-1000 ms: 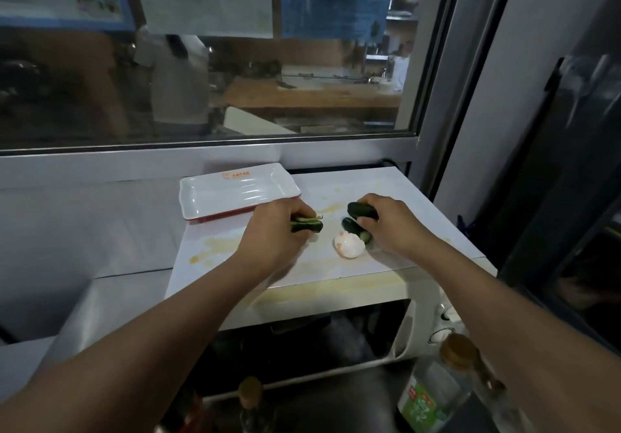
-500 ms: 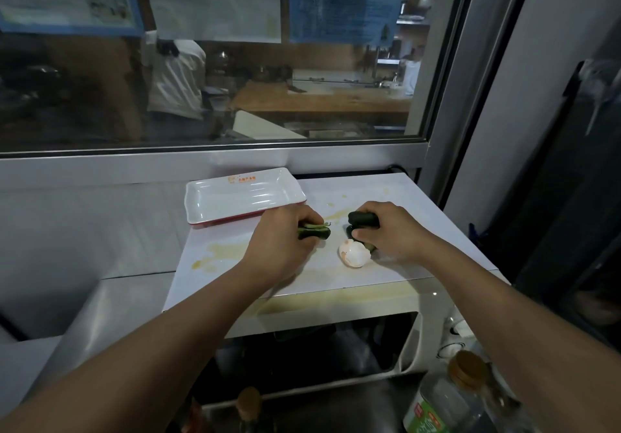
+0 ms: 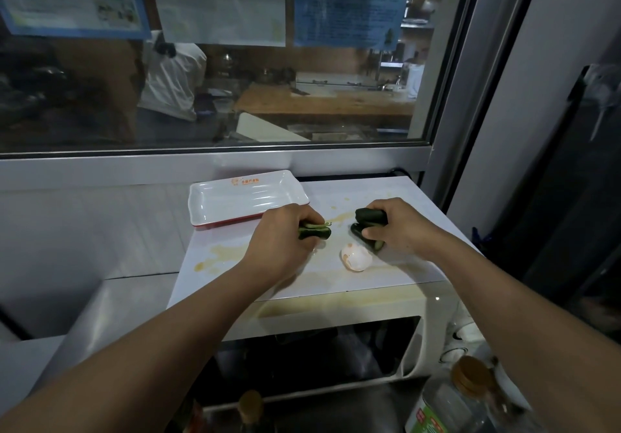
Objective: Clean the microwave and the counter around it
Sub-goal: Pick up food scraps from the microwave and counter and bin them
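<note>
Left hand: the left hand [image 3: 280,241] reaches forward over the top of the microwave [image 3: 336,284], back of the hand up, fingers curled down round a dark green cucumber piece [image 3: 316,232] whose end sticks out on the right of the fist.
Left arm: the bare forearm runs from the lower left corner up to the wrist, nearly straight.
Right hand: the right hand [image 3: 405,227] lies palm down on the right part of the microwave top, fingers and thumb clasped round two more green cucumber pieces [image 3: 368,224], one above the other, their ends pointing left.
Right arm: the forearm comes in from the lower right edge and slants up and left to the wrist.
Eggshell: a broken white eggshell [image 3: 357,257] lies on the microwave top between the two hands, just below the right hand's load, apart from the left hand.
Tray: a white tray with a red rim [image 3: 247,197] sits at the back left of the microwave top, just behind the left hand.
Stains: yellowish spill marks [image 3: 223,254] spread across the white top, left of the left wrist and between the hands.
Microwave: it stands on a steel worktop [image 3: 100,315] below a window [image 3: 215,96]; its dark door faces the camera.
Bottles: a clear bottle with a brown cap [image 3: 470,373] stands at the lower right, before the microwave's control panel.
</note>
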`<action>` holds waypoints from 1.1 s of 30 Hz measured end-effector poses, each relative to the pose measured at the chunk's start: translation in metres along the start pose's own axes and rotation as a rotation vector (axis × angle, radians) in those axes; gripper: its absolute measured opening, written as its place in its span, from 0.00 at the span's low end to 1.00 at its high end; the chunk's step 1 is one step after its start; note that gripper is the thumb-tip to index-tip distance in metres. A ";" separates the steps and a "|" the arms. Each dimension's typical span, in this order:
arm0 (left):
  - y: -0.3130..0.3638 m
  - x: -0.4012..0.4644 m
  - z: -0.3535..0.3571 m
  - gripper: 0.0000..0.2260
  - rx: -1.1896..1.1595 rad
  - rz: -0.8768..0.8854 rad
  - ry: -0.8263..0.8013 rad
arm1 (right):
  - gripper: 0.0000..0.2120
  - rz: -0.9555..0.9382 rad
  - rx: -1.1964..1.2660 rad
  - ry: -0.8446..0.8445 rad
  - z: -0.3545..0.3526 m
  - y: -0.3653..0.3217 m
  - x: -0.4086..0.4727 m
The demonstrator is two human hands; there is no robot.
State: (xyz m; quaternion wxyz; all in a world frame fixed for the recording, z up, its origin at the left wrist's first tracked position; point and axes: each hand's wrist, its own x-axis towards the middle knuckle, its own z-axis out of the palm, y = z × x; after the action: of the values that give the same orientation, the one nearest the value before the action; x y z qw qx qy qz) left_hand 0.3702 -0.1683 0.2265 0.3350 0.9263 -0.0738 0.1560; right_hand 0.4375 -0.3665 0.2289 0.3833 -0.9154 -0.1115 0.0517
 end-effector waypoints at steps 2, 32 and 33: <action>0.000 0.001 0.001 0.11 0.001 0.003 -0.003 | 0.10 -0.003 -0.025 0.029 -0.009 0.003 0.000; 0.012 0.014 0.022 0.11 0.017 0.047 -0.044 | 0.15 -0.105 -0.305 0.050 -0.009 0.042 -0.005; 0.012 0.014 0.022 0.11 0.018 0.046 -0.045 | 0.15 -0.109 -0.303 0.058 -0.008 0.043 -0.005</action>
State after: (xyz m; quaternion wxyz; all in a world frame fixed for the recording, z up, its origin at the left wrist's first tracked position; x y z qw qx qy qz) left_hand 0.3858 -0.1921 0.2218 0.3214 0.9305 -0.1014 0.1435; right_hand 0.4415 -0.4029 0.2040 0.2461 -0.9564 -0.1566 -0.0129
